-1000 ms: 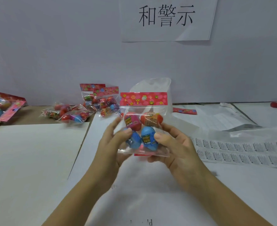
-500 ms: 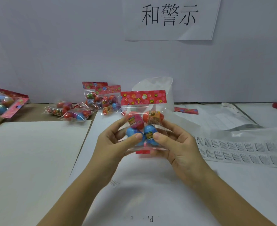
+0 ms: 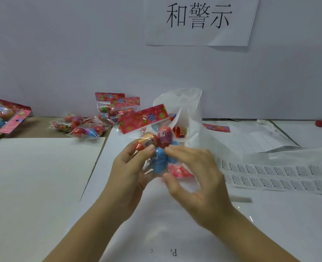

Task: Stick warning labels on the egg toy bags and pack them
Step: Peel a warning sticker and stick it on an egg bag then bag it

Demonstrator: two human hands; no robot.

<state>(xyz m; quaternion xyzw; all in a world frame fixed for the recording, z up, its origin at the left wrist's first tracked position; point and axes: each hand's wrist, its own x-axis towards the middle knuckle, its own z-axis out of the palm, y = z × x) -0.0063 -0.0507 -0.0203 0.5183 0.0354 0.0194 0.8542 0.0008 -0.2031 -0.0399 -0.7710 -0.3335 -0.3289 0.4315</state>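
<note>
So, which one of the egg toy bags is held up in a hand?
The egg toy bag in the grip of the left hand, tilted with its red header card on top. The other bags rest back by the wall, with no hand on them.

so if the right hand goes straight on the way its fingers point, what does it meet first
The egg toy bag in the left hand, probably at its blue egg; the right hand is blurred, so depth is unsure.

The white surface [image 3: 270, 233] carries a white plastic bag [image 3: 190, 110] standing up. Left of that bag lie loose egg toy bags [image 3: 84, 129] and a pale board [image 3: 43, 186]. Right of it lie 2 strips of warning labels [image 3: 279, 174] and a red header card [image 3: 216, 128].
</note>
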